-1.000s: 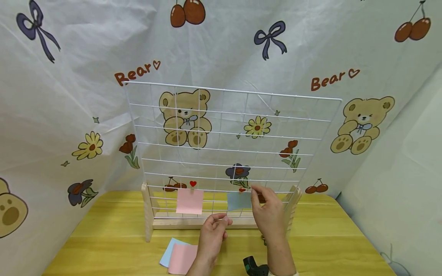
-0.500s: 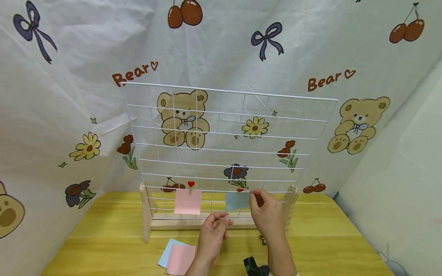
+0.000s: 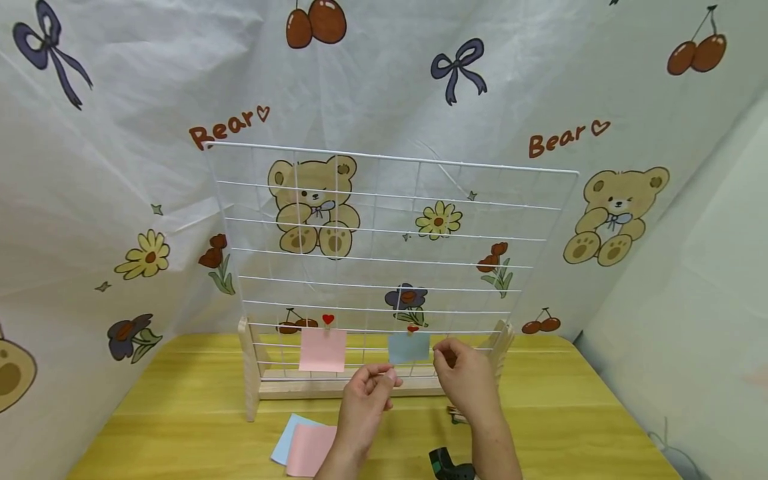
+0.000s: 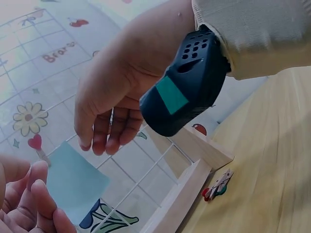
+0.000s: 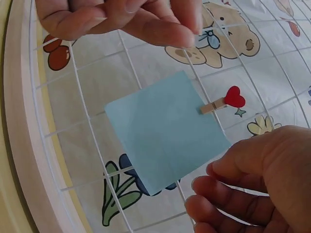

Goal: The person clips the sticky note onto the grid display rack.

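Note:
A light blue sticky note [image 3: 409,348] hangs on the white wire grid [image 3: 375,233], held at its top edge by a small wooden clip with a red heart [image 5: 234,97]. My right hand [image 3: 465,373] is just off the note's right edge, fingers loosely bent and holding nothing. My left hand [image 3: 367,403] is by the note's lower left corner, its thumb and fingers loosely curled with nothing visible in them. In the right wrist view, a gap shows between the left fingertips [image 5: 180,36] and the note. A pink sticky note [image 3: 323,350] hangs to the left under another heart clip [image 3: 328,320].
Wooden feet and a crossbar [image 3: 300,389] support the grid on the wood-grain table [image 3: 162,427]. Loose pink [image 3: 309,450] and blue notes [image 3: 288,437] lie at the front left. Several spare clips [image 4: 218,186] lie by the stand's right side. A bear-print cloth [image 3: 384,100] hangs behind.
My right hand has let go of the blue note's right edge and moved slightly away and down. My left hand stays near the lower left corner. The head view has shifted a little.

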### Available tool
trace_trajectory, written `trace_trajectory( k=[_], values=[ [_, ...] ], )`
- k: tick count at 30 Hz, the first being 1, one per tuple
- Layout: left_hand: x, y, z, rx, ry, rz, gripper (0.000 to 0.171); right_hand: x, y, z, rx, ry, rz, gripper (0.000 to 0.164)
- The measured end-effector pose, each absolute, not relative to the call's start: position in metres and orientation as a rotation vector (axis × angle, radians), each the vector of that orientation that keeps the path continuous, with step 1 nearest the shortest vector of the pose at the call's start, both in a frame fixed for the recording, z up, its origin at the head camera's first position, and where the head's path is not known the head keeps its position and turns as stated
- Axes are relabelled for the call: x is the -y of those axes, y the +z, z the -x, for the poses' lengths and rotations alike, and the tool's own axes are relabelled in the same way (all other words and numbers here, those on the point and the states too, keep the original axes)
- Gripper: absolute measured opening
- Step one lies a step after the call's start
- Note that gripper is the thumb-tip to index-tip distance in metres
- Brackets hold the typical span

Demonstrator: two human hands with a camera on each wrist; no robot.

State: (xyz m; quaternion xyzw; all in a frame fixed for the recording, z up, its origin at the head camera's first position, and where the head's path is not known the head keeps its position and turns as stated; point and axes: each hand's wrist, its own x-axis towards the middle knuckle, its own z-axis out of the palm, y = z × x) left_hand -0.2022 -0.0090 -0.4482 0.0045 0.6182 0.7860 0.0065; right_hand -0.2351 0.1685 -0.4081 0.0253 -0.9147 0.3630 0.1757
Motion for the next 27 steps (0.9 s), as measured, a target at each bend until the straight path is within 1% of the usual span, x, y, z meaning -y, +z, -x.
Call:
trace_trajectory(
  k=[12,21,27],
  values=[
    [0.015,-0.44,0.201,-2.024,2.451,-0.076,0.04,-0.172,-0.416,0.228,2.731,0.977,-0.141,0.007],
    [0.015,-0.437,0.199,-2.047,2.429,-0.102,0.039,-0.196,-0.425,0.218,2.827,0.896,-0.12,0.006],
    [0.014,-0.437,0.198,-2.062,2.422,-0.118,0.034,-0.213,-0.431,0.211,2.898,0.874,-0.104,0.008]
  ],
)
